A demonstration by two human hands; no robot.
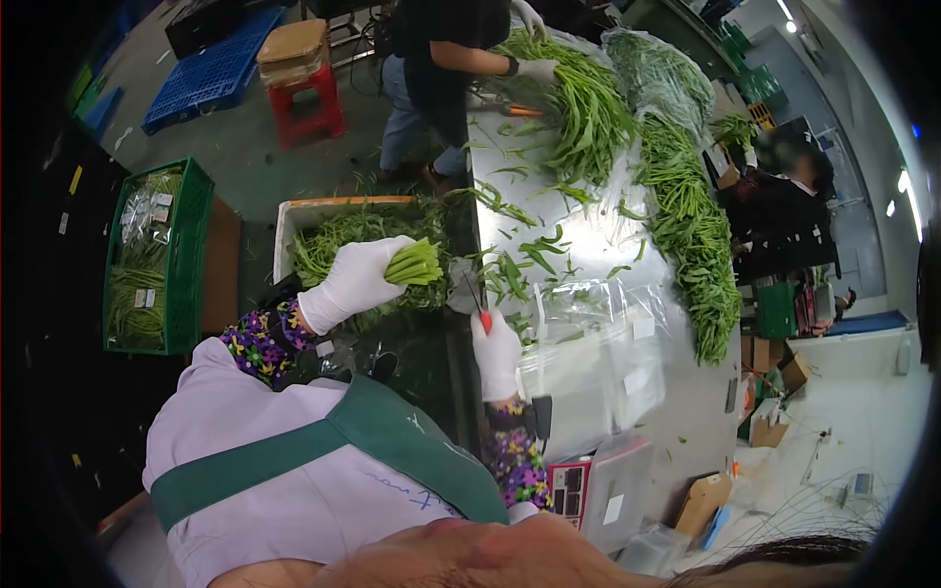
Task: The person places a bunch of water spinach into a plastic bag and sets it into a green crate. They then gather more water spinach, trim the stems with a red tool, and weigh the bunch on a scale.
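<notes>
My left hand [358, 277], in a white glove, is closed around a bunch of leafy green stems [415, 263] that look like water spinach. The bunch's cut ends point right, towards the table, and its leafy part is mostly hidden by the hand. A knife with a red handle [485, 320] is in my gloved right hand [497, 355], its thin blade pointing up and away from me at the table's edge. Under my left hand stands a white box [284, 240] with loose greens in it.
On the metal table [598, 230] lie long piles of greens [691, 235], scattered leaves, plastic bags [588, 338] and a scale [569, 490]. A co-worker in gloves [431, 78] handles greens at the far end. A green crate [157, 260] of bagged vegetables stands left; a red stool [304, 103] is behind.
</notes>
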